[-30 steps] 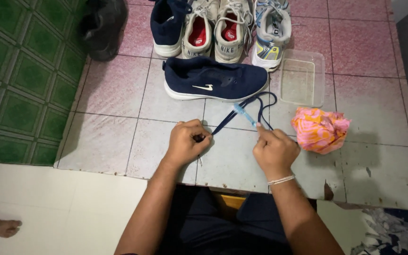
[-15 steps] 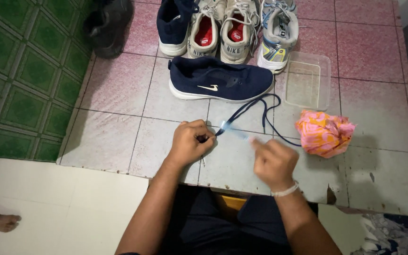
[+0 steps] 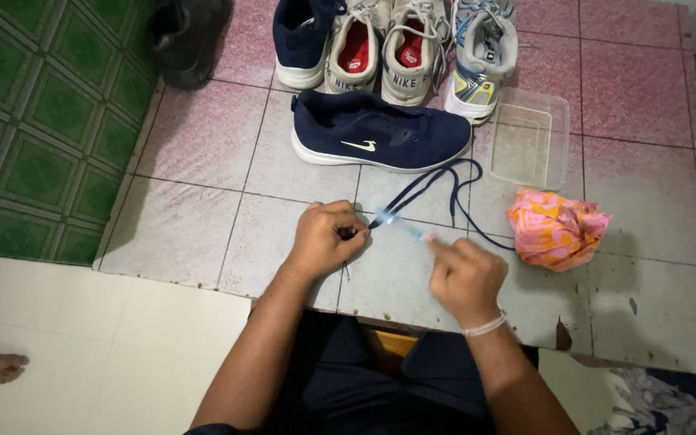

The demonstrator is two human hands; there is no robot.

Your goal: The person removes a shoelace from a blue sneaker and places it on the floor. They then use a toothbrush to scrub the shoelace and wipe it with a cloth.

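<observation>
1. The left hand (image 3: 328, 239) is curled into a loose fist, palm down, over the tiled floor (image 3: 203, 153), with the forearm reaching forward from the lower edge of the view. Its fingers are pressed together, pinching the end of a dark blue shoelace (image 3: 428, 189).
2. The right hand (image 3: 465, 278) sits a little lower and to the right, its back facing the camera and a thin pale bracelet (image 3: 483, 326) at the wrist. Its fingers are bunched toward a small clear, bluish piece (image 3: 403, 225) at the lace; the motion blur there hides whether they grip it.
3. The shoelace runs up from between the hands, loops on the floor and ends just beside the toe of a navy sneaker (image 3: 380, 133) lying sideways.
4. Behind that sneaker stands a row of shoes (image 3: 400, 44).
5. A clear plastic container (image 3: 532, 137) sits to the sneaker's right, with a crumpled pink-and-orange cloth (image 3: 556, 228) nearer, close to the right hand.
</observation>
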